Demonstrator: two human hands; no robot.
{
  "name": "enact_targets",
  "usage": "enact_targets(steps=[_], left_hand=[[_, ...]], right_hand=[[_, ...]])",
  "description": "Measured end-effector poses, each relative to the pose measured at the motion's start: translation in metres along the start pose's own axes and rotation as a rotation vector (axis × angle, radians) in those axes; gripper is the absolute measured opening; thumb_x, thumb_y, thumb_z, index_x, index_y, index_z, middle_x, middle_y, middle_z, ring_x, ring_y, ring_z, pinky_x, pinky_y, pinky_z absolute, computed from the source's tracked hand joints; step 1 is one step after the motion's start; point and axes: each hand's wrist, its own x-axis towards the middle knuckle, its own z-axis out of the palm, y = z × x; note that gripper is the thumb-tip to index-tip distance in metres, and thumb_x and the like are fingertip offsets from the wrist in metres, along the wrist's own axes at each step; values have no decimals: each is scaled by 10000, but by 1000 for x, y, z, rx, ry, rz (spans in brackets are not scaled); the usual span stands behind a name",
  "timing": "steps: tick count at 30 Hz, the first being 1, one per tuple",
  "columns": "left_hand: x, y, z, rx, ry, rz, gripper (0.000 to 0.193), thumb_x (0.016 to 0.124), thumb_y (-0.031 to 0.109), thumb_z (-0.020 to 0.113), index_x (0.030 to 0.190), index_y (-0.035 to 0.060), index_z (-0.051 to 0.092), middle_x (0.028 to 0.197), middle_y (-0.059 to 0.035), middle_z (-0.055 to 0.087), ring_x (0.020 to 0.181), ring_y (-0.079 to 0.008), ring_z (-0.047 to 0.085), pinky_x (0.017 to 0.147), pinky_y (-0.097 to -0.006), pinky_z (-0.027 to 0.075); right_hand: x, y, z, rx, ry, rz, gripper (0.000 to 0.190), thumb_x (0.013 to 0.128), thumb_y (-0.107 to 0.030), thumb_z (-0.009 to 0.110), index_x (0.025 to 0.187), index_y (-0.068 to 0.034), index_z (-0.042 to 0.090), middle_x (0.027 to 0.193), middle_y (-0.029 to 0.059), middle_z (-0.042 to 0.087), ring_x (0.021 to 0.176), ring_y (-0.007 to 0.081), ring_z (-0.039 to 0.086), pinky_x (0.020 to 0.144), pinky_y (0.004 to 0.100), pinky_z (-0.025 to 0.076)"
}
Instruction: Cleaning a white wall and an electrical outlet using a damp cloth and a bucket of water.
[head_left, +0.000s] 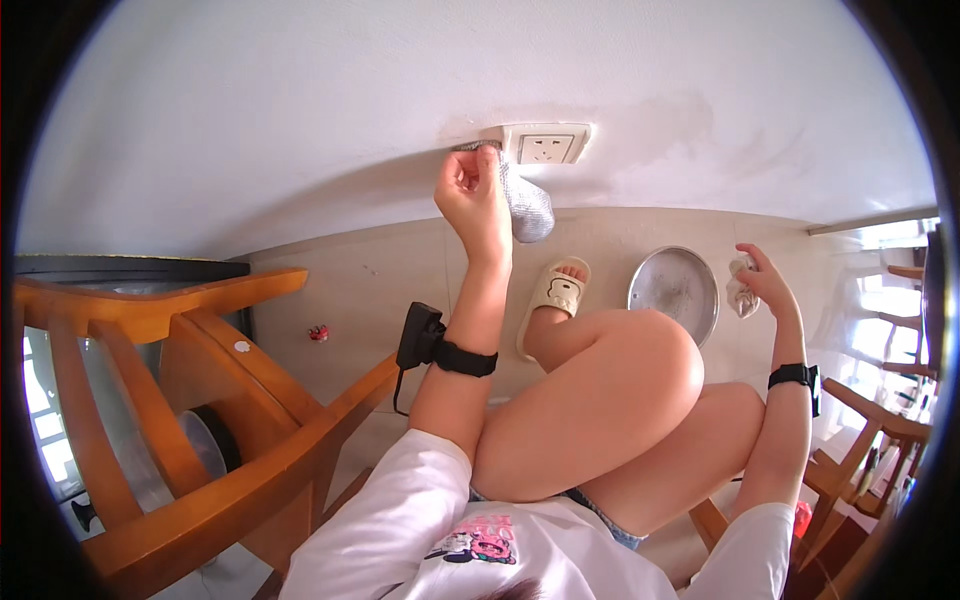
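My left hand (471, 184) is raised to the white wall, its fingers closed on a silvery-grey cloth (529, 206) that hangs down beside a wall socket (547, 148). Part of the cloth lies against the wall at the socket's left edge. Faint darker smudges mark the wall around the socket. Off to the right, over the floor, my right hand (766, 283) holds a crumpled whitish cloth (742, 289). A round metal basin (675, 281) stands on the floor between my knee and that hand; its lower part is hidden by my knee.
A wooden chair (225, 480) stands close at the left, with a clear round container behind its slats. A small red item (318, 334) lies on the tiled floor (390, 262). My slippered foot (562, 289) is near the wall. More wooden chairs (874, 416) stand at the right.
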Motion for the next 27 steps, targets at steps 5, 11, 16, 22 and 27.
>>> enact_targets(steps=[5,11,16,22,27], left_hand=[[0,-4,-1,23,11,23,179,861,81,616,724,4,529,683,-5,537,624,-53,460,571,-215,372],[4,-5,1,117,7,122,171,862,78,617,731,2,535,676,5,541,618,-40,464,558,-204,374],[2,-4,0,226,26,21,182,866,86,618,727,1,537,656,6,543,610,-38,463,557,-199,376],[1,-1,0,234,6,187,181,862,86,619,726,-7,544,646,9,534,594,-50,457,554,-214,384],[4,-2,-2,297,5,250,183,860,86,619,726,-11,541,638,8,527,586,-54,452,545,-224,385]], right_hand=[[-1,-3,0,-15,-24,26,524,736,-67,573,1251,-113,489,1018,129,574,921,211,560,817,323,462],[-3,-2,-1,-25,-6,32,525,743,-74,578,1258,-125,487,1033,134,573,928,211,559,821,325,459],[-2,1,-1,-7,-14,58,522,749,-80,578,1260,-120,483,1043,137,574,936,216,558,831,331,458],[0,1,-1,-12,-27,38,516,755,-87,579,1261,-118,481,1041,136,574,930,215,560,823,331,461],[0,1,-1,-15,-4,49,514,751,-86,582,1255,-113,482,1031,133,573,925,215,559,824,326,458]])
